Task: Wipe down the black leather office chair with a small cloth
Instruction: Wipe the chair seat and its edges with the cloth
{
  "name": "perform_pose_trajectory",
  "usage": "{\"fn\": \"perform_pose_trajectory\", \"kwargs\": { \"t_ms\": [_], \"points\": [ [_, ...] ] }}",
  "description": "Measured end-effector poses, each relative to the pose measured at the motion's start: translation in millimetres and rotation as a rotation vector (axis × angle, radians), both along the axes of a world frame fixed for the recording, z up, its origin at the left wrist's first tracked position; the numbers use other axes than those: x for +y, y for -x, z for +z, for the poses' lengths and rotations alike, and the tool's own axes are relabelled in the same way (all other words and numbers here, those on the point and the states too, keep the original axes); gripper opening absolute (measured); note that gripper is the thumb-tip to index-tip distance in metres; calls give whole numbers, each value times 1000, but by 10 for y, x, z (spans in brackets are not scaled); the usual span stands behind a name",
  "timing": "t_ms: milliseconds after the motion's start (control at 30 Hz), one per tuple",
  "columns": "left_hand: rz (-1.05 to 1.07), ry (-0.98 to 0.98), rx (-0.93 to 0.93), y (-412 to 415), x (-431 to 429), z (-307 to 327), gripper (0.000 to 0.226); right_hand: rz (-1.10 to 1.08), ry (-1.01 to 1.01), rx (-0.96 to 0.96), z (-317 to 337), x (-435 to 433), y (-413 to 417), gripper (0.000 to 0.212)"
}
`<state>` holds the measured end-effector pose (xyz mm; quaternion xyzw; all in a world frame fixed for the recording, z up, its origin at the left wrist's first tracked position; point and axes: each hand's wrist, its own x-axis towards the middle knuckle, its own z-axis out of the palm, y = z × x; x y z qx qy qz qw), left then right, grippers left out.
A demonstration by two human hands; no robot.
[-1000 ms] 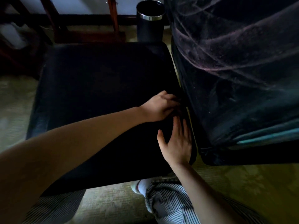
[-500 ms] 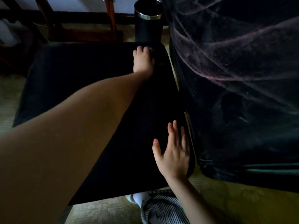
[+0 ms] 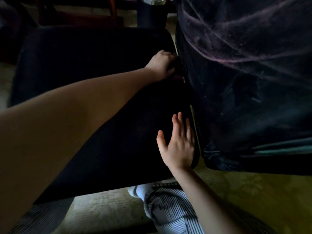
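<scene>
The black leather chair seat fills the middle of the view. Its dusty, streaked backrest rises at the right. My left hand is at the crease between seat and backrest, fingers curled over a small dark cloth that barely shows in the shadow. Nearer to me, my right hand lies flat on the seat's right edge with its fingers straight and spread, holding nothing.
A black cylindrical bin with a metal rim stands behind the seat. Dark wooden furniture legs are at the back left. Patterned carpet lies around the chair. My striped trousers and a white sock show below the seat.
My left hand reached the seat's far right corner half a second ago and has now pulled back toward me along the crease. My right hand has stayed flat on the seat.
</scene>
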<state>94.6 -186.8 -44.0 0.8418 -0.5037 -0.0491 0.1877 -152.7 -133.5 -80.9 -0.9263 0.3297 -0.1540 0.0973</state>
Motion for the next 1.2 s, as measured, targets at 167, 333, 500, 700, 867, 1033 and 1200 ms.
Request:
{"fn": "perform_pose_trajectory", "kwargs": {
  "t_ms": [167, 333, 500, 700, 867, 1033, 1200],
  "points": [
    [-105, -16, -4, 371, 207, -8, 40, 10, -14, -6, 24, -7, 1, 63],
    [-244, 0, 56, 830, 621, 24, 59, 21, -107, 21, 112, -29, 21, 69],
    [-239, 80, 36, 1143, 1168, -48, 46, 92, -285, 20, 249, -79, 126, 73],
    [-199, 60, 31, 1434, 1790, 34, 49, 304, -328, 247, 449, -93, 612, 83],
    [-313, 61, -1, 1475, 2318, 62, 43, 304, -334, 459, 512, -139, 1019, 98],
    [-349, 25, -6, 1642, 2495, 4, 43, 229, -352, 247, 474, -155, 999, 81],
    [-362, 50, -38, 1713, 2304, -37, 42, 189, -337, 214, 466, -172, 965, 78]
  ]
}}
